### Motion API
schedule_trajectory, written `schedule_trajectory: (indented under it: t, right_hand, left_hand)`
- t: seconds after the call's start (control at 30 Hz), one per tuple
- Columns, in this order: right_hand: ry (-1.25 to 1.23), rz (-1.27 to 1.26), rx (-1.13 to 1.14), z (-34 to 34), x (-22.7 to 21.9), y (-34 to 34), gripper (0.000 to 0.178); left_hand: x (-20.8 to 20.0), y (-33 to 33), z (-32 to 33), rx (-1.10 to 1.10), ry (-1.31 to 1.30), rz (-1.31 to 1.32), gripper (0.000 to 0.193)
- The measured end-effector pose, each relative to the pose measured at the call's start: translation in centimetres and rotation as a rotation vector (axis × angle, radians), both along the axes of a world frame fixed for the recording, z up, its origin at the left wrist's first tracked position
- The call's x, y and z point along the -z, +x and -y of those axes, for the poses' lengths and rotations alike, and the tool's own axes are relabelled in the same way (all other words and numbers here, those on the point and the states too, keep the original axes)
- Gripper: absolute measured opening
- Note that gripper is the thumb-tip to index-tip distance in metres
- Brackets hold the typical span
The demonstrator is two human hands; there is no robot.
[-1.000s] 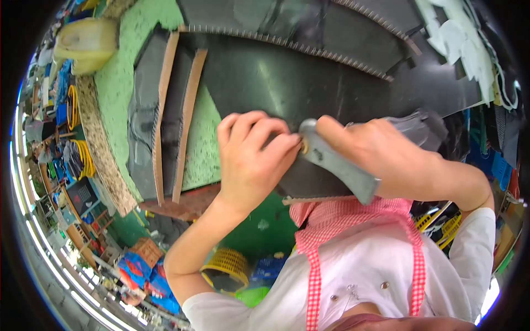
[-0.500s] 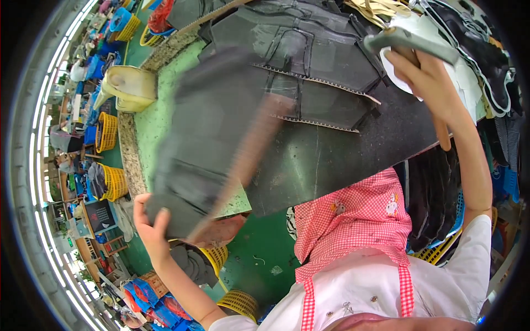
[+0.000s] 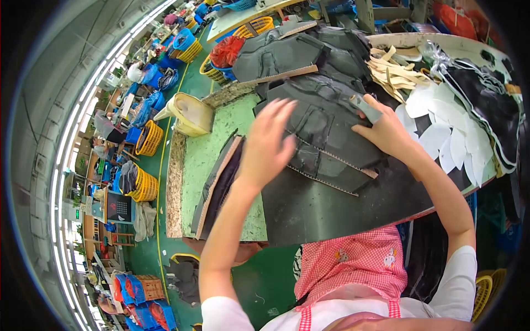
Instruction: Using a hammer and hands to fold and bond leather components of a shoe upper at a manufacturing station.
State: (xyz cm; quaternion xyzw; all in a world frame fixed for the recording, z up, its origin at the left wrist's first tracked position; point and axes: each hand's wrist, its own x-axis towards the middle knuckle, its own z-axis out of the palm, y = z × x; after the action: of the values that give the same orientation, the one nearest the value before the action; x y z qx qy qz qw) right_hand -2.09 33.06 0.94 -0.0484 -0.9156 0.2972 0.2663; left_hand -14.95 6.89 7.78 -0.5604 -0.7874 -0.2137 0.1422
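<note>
My left hand (image 3: 269, 140) is raised over the table with its fingers stretched out and nothing in them. My right hand (image 3: 389, 129) is closed on a hammer (image 3: 366, 108) with a grey head; its handle is hidden by the hand. Beneath and between both hands lie overlapping dark grey sheet panels (image 3: 317, 124), with stitched outlines and brown zigzag-cut edges. To the left of my left forearm rests another dark panel (image 3: 215, 185), folded, with a brown edge strip, on the green tabletop (image 3: 190, 160).
A black work board (image 3: 314, 212) spans the table's near side. Cream strips (image 3: 395, 74), white cut pieces (image 3: 441, 138) and black pieces with white edging (image 3: 486, 105) lie at right. A yellowish plastic jug (image 3: 193, 116) stands at the left edge. Yellow baskets (image 3: 146, 185) stand beyond.
My left hand has let go of the dark panel, which now lies at the left, and has moved up and right. My right hand has brought the hammer down and left over the panels.
</note>
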Motion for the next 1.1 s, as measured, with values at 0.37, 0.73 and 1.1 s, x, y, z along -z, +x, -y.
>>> schedule_trajectory:
  t: [0.37, 0.73, 1.1]
  right_hand:
    - [-0.783, 0.313, -0.027, -3.8, 1.1, -0.1, 0.066]
    - [-0.596, 0.411, -0.125, 2.4, -5.0, 5.9, 0.028]
    - [-0.303, 0.710, -0.424, 5.4, -2.8, 13.5, 0.032]
  left_hand:
    - [-3.4, 3.9, -1.9, 0.449, -0.213, -0.162, 0.036]
    - [5.1, 9.6, 5.0, 0.205, -0.461, 0.762, 0.080]
    - [6.2, 9.5, 0.8, 0.402, -0.442, 0.711, 0.078]
